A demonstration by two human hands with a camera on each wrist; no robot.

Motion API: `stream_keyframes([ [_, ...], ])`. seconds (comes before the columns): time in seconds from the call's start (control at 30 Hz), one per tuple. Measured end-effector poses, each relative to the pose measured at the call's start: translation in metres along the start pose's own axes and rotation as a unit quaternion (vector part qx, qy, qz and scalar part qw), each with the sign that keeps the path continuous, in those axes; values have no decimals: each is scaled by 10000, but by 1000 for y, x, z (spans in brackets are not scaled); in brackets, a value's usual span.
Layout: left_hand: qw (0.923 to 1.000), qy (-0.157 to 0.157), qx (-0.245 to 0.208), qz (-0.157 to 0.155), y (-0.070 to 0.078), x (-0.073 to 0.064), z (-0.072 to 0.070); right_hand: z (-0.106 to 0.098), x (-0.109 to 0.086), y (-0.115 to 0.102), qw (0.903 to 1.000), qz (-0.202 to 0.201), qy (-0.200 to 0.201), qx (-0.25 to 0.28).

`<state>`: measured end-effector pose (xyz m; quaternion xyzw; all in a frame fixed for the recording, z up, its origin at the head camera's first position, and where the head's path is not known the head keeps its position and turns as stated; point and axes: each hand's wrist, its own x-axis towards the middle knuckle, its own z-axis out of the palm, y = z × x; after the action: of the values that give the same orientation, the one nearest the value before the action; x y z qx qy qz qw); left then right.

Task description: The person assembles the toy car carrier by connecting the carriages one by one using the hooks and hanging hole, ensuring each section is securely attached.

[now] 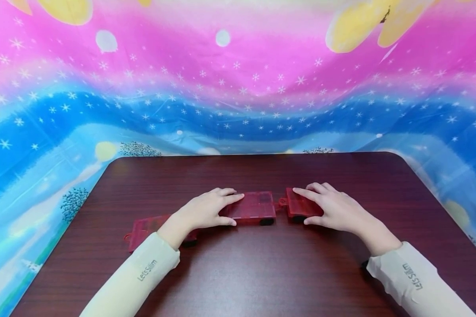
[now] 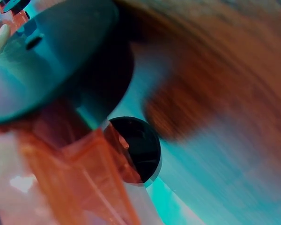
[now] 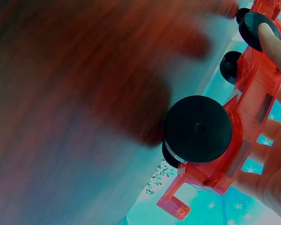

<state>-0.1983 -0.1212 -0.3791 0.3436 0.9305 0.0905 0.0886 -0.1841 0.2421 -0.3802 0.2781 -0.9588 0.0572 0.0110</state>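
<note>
Three see-through red toy cars on black wheels stand in a rough row on the table. My left hand (image 1: 206, 209) grips the middle car (image 1: 258, 207), thumb on the near side and fingers over the top. Its black wheel (image 2: 51, 61) fills much of the left wrist view. With my right hand (image 1: 337, 209) I hold the right-hand car (image 1: 295, 204) between thumb and fingers. A small red loop (image 1: 282, 202) stands in the gap between these two cars; whether it links them I cannot tell. The left-hand car (image 1: 144, 229) lies partly hidden behind my left wrist.
The dark brown wooden table (image 1: 246, 273) has rounded far corners. Behind it and at both sides hangs a pink and blue patterned cloth (image 1: 238, 88). Another red loop (image 1: 127, 237) sticks out from the left-hand car's outer end.
</note>
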Motion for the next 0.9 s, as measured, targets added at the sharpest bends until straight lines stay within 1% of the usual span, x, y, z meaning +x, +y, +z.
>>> stream_keyframes([
  [0.3,10000,16,-44,9,1,0,0,1,1,-2,10000,-61,-24,-75],
  [0.63,9999,-58,-63,-80,0,1,-1,3,0,0,9998,2,-131,-131],
  [0.77,10000,-53,-14,-51,1,2,-1,4,-1,1,9998,42,-124,-148],
  [0.9,10000,-66,-9,-75,-1,1,1,4,-2,1,9998,66,-159,-89],
])
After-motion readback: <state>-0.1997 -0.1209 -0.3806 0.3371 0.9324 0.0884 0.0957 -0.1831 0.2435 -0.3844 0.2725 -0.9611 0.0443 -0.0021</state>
